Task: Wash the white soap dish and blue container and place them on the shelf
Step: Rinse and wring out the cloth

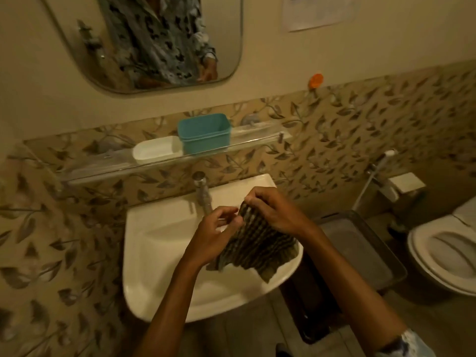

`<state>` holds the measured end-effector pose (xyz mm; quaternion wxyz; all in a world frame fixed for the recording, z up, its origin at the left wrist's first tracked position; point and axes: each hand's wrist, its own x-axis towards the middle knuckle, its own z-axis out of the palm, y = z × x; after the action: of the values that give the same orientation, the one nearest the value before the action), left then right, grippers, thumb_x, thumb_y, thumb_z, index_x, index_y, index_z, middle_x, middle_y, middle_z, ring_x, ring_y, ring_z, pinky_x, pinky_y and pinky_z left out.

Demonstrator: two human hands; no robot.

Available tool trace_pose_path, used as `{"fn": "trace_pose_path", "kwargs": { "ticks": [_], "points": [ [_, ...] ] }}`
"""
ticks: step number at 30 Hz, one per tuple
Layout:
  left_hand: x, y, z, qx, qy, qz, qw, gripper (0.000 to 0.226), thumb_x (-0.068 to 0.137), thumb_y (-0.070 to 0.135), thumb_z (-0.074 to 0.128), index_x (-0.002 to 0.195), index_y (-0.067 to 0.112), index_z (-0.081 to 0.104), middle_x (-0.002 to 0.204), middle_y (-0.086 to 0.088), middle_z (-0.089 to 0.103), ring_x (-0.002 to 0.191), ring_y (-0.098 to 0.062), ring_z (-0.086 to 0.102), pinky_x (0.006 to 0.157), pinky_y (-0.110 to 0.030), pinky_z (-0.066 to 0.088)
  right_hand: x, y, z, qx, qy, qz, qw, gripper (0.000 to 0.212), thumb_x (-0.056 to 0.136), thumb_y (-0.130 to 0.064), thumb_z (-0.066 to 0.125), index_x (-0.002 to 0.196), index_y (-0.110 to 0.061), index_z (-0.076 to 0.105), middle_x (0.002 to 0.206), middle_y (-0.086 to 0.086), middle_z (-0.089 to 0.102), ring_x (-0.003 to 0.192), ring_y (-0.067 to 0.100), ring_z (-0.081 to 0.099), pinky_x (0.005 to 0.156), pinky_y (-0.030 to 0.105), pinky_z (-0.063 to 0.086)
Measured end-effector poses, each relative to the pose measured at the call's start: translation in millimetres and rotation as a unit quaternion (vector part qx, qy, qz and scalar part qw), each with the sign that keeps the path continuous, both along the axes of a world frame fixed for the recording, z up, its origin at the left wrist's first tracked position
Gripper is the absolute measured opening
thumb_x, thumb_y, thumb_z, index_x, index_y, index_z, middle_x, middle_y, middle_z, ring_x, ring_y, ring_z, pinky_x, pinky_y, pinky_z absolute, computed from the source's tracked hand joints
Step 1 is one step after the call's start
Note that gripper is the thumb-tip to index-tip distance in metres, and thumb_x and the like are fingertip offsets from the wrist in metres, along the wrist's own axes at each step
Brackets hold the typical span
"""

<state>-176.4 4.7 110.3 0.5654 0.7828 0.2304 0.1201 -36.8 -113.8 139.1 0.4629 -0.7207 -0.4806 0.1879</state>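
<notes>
The white soap dish (154,150) and the blue container (204,132) stand side by side, touching, on the clear glass shelf (257,136) above the sink. Over the white sink (154,266), both hands hold a dark striped cloth (253,247). My right hand (273,211) pinches the cloth's top edge. My left hand (215,233) grips its left side, fingers partly curled. The cloth hangs down over the basin's right rim.
A chrome tap (202,191) stands at the back of the sink, just left of my hands. A mirror (164,39) hangs above the shelf. To the right are a grey bin (360,248), a toilet (445,248) and a spray hose (373,176).
</notes>
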Motion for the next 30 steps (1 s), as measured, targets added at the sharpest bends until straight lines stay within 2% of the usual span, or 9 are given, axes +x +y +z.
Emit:
{"fn": "trace_pose_path", "kwargs": {
  "ticks": [3, 7, 10, 14, 17, 20, 22, 25, 30],
  "points": [
    [27, -31, 11, -0.019, -0.056, -0.077, 0.995, 0.034, 0.082, 0.034, 0.068, 0.111, 0.02, 0.062, 0.105, 0.001, 0.069, 0.099, -0.01, 0.067, 0.085, -0.026, 0.055, 10, -22, 2, -0.027, 0.023, 0.009, 0.999, 0.021, 0.096, -0.029, 0.051, 0.096, -0.008, 0.056, 0.079, 0.006, 0.07, 0.072, 0.016, 0.066, 0.067, 0.033, 0.052],
    [67, -59, 22, 0.041, -0.092, -0.048, 0.994, 0.016, 0.081, 0.02, 0.071, 0.097, 0.019, 0.07, 0.088, -0.002, 0.072, 0.085, -0.014, 0.069, 0.076, -0.034, 0.058, 35, -57, 8, -0.014, 0.083, -0.037, 0.996, 0.026, 0.093, -0.032, 0.056, 0.104, -0.012, 0.044, 0.083, 0.02, 0.068, 0.075, 0.032, 0.065, 0.067, 0.043, 0.051],
    [99, -76, 32, 0.035, -0.11, -0.076, 0.99, 0.002, 0.086, 0.018, 0.066, 0.085, 0.018, 0.068, 0.072, 0.006, 0.067, 0.07, -0.008, 0.064, 0.064, -0.023, 0.049, 70, -92, 8, -0.014, 0.115, -0.019, 0.993, 0.037, 0.082, -0.039, 0.069, 0.104, -0.014, 0.053, 0.094, 0.007, 0.067, 0.088, 0.019, 0.065, 0.078, 0.039, 0.051],
    [145, -102, 36, 0.043, -0.093, -0.071, 0.992, 0.017, 0.091, 0.022, 0.057, 0.075, 0.026, 0.059, 0.061, 0.015, 0.06, 0.062, 0.001, 0.057, 0.062, -0.013, 0.042, 120, -137, -18, -0.075, 0.129, 0.108, 0.983, 0.03, 0.083, -0.015, 0.071, 0.112, -0.012, 0.064, 0.113, 0.003, 0.069, 0.108, 0.018, 0.064, 0.095, 0.04, 0.051],
    [179, -115, 31, 0.038, -0.066, -0.055, 0.996, 0.017, 0.093, 0.023, 0.054, 0.077, 0.022, 0.057, 0.066, 0.011, 0.06, 0.063, 0.004, 0.057, 0.06, -0.008, 0.042, 160, -168, -43, -0.094, 0.145, 0.097, 0.98, 0.024, 0.088, -0.008, 0.064, 0.111, -0.005, 0.065, 0.111, -0.001, 0.07, 0.105, 0.014, 0.065, 0.091, 0.033, 0.052],
    [217, -124, 15, 0.053, -0.041, -0.041, 0.997, 0.018, 0.093, 0.021, 0.054, 0.08, 0.009, 0.056, 0.072, -0.003, 0.058, 0.065, 0.0, 0.055, 0.064, -0.013, 0.043, 204, -195, -67, -0.073, 0.146, 0.043, 0.986, 0.008, 0.089, 0.0, 0.059, 0.095, 0.003, 0.064, 0.086, -0.008, 0.068, 0.082, 0.005, 0.065, 0.074, 0.021, 0.05],
    [238, -128, -3, 0.038, -0.015, -0.023, 0.999, 0.02, 0.092, 0.023, 0.054, 0.085, 0.005, 0.058, 0.081, -0.015, 0.061, 0.073, -0.015, 0.058, 0.072, -0.029, 0.047, 235, -208, -84, -0.067, 0.119, 0.004, 0.991, 0.004, 0.089, -0.003, 0.061, 0.089, 0.0, 0.064, 0.079, 0.003, 0.064, 0.074, 0.009, 0.062, 0.069, 0.027, 0.049],
    [274, -138, -35, -0.006, 0.025, 0.004, 1.0, 0.015, 0.093, 0.022, 0.055, 0.09, 0.01, 0.063, 0.088, -0.007, 0.067, 0.086, -0.018, 0.064, 0.078, -0.035, 0.052, 286, -225, -113, -0.075, 0.108, -0.053, 0.99, 0.005, 0.087, -0.006, 0.064, 0.088, -0.001, 0.066, 0.08, 0.023, 0.063, 0.073, 0.02, 0.06, 0.069, 0.042, 0.05],
    [334, -158, -94, -0.035, 0.072, 0.032, 0.996, 0.015, 0.093, 0.017, 0.054, 0.094, 0.004, 0.061, 0.088, -0.01, 0.066, 0.083, -0.016, 0.063, 0.071, -0.032, 0.053, 359, -247, -159, -0.11, 0.051, -0.098, 0.988, 0.007, 0.085, -0.01, 0.067, 0.09, -0.008, 0.07, 0.081, 0.014, 0.068, 0.074, 0.018, 0.063, 0.068, 0.031, 0.05]
  ]
}}
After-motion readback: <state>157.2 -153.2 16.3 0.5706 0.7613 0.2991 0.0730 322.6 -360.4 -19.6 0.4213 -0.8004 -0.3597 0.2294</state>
